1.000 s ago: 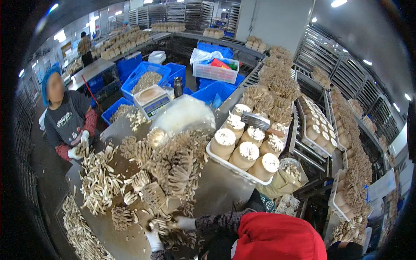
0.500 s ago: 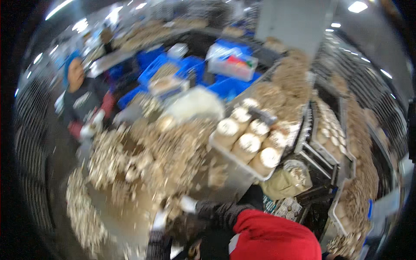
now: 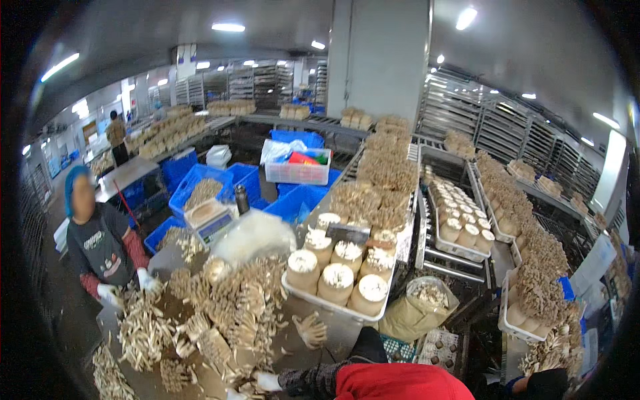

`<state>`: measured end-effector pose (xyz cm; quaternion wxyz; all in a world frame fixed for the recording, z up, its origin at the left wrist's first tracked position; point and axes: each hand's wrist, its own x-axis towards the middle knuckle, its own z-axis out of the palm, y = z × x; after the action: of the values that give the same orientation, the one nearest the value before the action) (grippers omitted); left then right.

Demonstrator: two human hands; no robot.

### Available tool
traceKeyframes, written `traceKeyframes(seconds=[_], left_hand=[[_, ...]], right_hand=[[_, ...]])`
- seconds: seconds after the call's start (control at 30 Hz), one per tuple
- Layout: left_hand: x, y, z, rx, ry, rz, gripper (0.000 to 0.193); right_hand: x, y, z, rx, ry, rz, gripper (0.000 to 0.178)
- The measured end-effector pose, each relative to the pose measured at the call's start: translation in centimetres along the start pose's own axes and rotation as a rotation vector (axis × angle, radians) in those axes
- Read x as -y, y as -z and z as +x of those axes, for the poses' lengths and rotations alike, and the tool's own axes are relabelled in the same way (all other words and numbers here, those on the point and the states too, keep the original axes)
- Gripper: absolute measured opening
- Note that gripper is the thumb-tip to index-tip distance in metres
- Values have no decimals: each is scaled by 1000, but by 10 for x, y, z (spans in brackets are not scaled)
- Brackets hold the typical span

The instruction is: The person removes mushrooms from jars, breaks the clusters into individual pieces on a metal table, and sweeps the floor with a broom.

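The right hand (image 3: 269,381), in a white glove and dark patterned sleeve, reaches in from the lower edge, its fingers pointing left beside the near end of a heap of brown mushrooms (image 3: 247,320). The left hand (image 3: 235,395) is perhaps the pale sliver at the bottom edge, mostly cut off. Whether either hand is pinching anything cannot be told. The heap covers the middle of a metal table (image 3: 343,330); to its right, 1 separate mushroom cluster (image 3: 311,331) lies fanned out. On the left is a pile of loose pale stems (image 3: 143,333), where a co-worker (image 3: 100,247) in a blue cap and white gloves stands with both hands near it. Right of the heap, a white tray (image 3: 333,305) holds tan jars with white tops, 3 along its front. Behind the heap sit a clear plastic bag (image 3: 253,240) and a scale (image 3: 210,223). Further back are blue crates (image 3: 190,190) and a wide pillar (image 3: 383,60).
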<state>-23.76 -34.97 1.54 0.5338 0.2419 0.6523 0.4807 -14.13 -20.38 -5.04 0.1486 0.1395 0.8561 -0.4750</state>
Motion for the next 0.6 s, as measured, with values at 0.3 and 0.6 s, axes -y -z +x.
traceKeyframes(seconds=[0.3,0.6], left_hand=[[85,29,45,-632,-992,1392,56],[30,12,24,-755,-276,51,39]], right_hand=[[0,-5,19,-215,429,421,21],[49,-6,16,-250,108,585,49]])
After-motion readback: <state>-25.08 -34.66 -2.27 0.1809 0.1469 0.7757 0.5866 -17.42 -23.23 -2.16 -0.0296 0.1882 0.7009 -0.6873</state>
